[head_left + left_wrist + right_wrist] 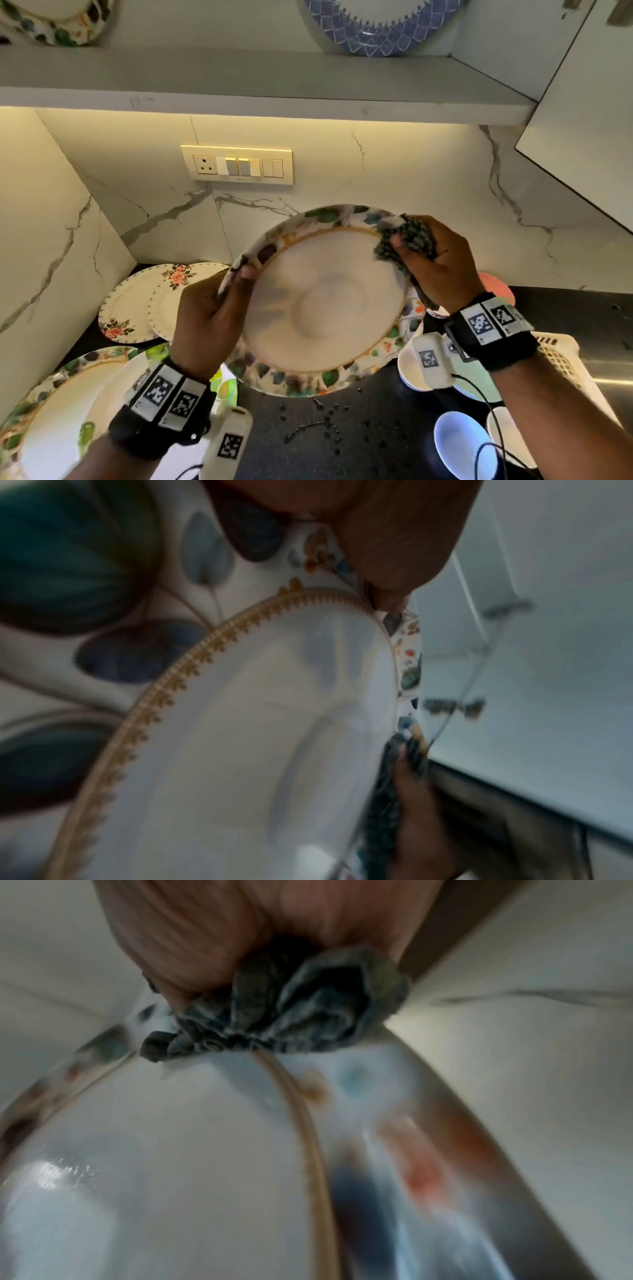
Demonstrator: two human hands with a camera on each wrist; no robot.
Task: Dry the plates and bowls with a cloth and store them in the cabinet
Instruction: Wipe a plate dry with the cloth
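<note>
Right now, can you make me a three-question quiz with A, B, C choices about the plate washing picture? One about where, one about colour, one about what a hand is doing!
1. Where is the blue patterned plate?
A. on the shelf above
B. in the basket
C. on the floor

2. What colour is the cloth?
A. bright yellow
B. dark grey
C. pink

3. What is the left hand doing?
A. hanging empty
B. pressing a switch
C. gripping the leafy plate

Answers: 1 A, it stands on the shelf overhead. 2 B, the bunch in the right hand is dark grey. 3 C, its thumb lies over the rim.
</note>
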